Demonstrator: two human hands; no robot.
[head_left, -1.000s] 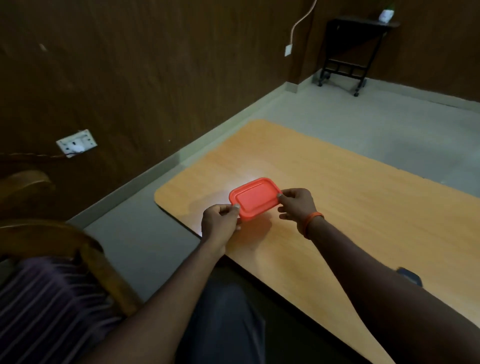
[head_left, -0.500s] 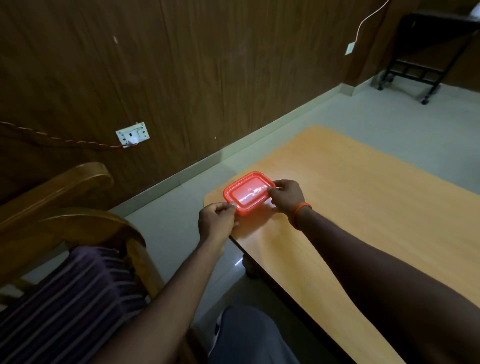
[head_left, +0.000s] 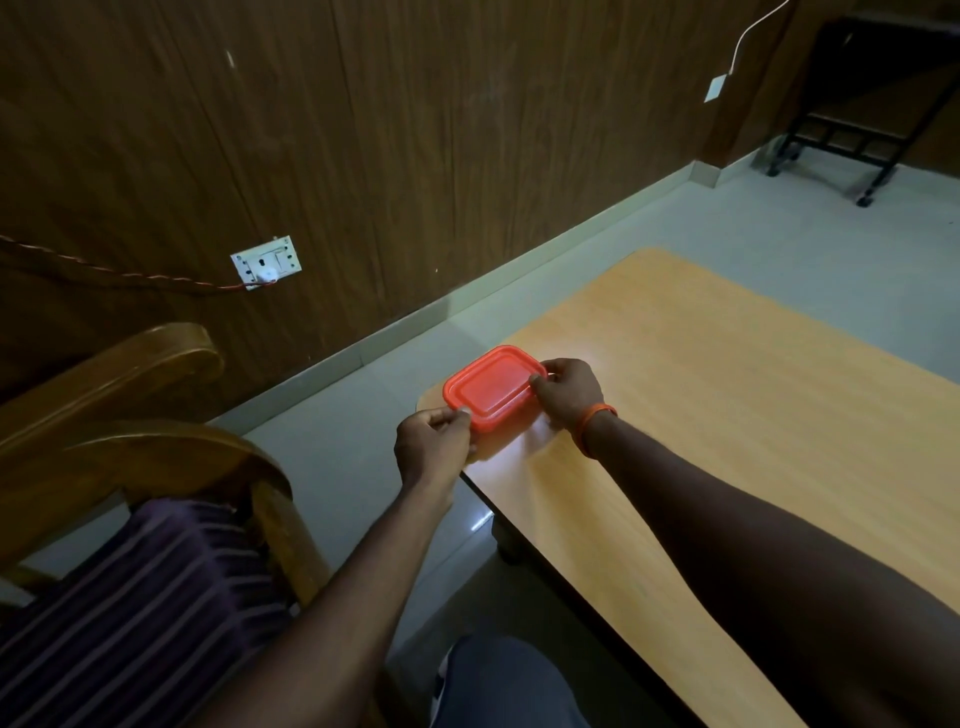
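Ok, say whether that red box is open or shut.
Shut: its lid sits flat on top, left hand and right hand pinching the edges.

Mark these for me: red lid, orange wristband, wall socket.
red lid (head_left: 493, 387): head view, centre of its top face.
orange wristband (head_left: 597, 417): head view, upper stretch of the band across the wrist.
wall socket (head_left: 266, 262): head view, middle of the white plate.

Dark wood-panelled wall, pale tiled floor — a wooden chair, an orange table.
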